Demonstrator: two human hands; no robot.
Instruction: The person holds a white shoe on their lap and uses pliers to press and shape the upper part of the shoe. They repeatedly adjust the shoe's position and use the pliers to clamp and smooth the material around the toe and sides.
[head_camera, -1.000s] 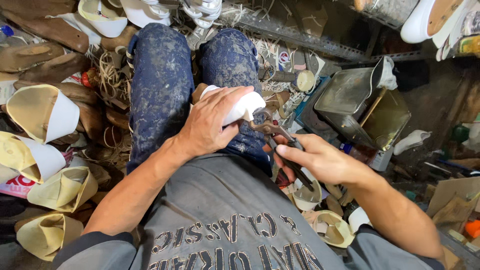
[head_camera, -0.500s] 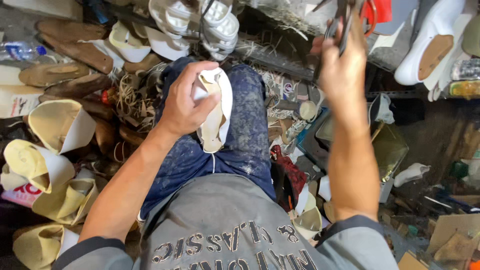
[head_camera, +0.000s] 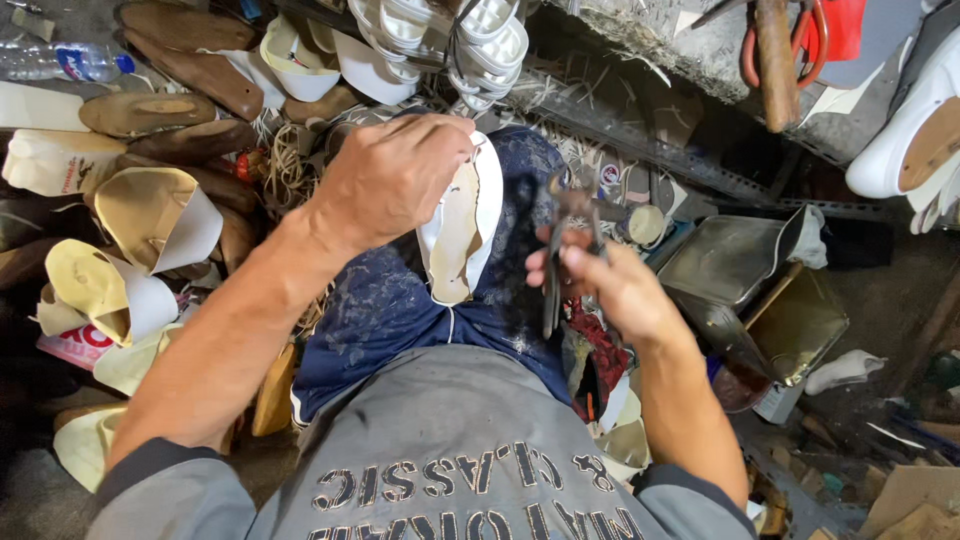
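L hand was clamped over the top of a white shoe upper on a last, fingers curled round it in a tight grip, holding it sole-side up over the lap, w/ the tan insole facing the camera. The piece sat above the knees of the blue patterned trousers, toe end toward the person's body. R hand was just beside it, to the right, fist wrapped round the handles of dark metal pincers; pincer head pointed up and stood near the white edge of the upper, but whether it touched couldn't be told. Containers: a battered open metal tin lay on the floor to the right, tilted, inside looked bare & shiny; a second brassy tray sat touching it, contents too dim to tell, w/ a crumpled white rag just beside it. Top centre, a stack of white moulded soles was nested one in another. On the left, several cream uppers w/ white lining lay in a heap near brown wooden lasts, and a clear plastic bottle lay on its side at the far top left. A wooden-handled tool hung at the top right.
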